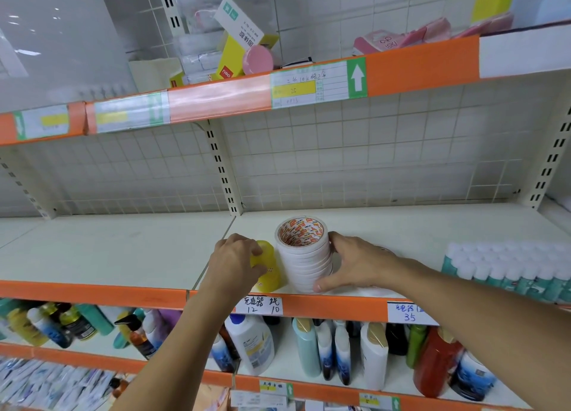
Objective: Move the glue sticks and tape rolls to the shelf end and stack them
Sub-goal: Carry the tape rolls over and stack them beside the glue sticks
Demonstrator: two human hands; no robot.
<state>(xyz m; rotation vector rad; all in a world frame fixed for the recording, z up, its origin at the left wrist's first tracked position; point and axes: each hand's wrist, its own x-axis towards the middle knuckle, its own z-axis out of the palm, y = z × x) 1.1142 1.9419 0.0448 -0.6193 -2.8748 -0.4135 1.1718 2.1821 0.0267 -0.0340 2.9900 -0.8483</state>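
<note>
Two hands busy: left hand [236, 261] wraps the yellow glue stick [268, 267], right hand [355, 264] cups the tape roll stack [306, 253] from its side. Both sit near the shelf [123, 256] front edge. Risk — stack is tall and loose; a sideways shove could shear rolls off that edge, or nudge the stick over.

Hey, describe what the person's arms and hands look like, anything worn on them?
Both forearms are bare as far as the frame shows: no sleeves, gloves, watch or bracelets visible. The left hand and right hand show no rings on the visible fingers.
</note>
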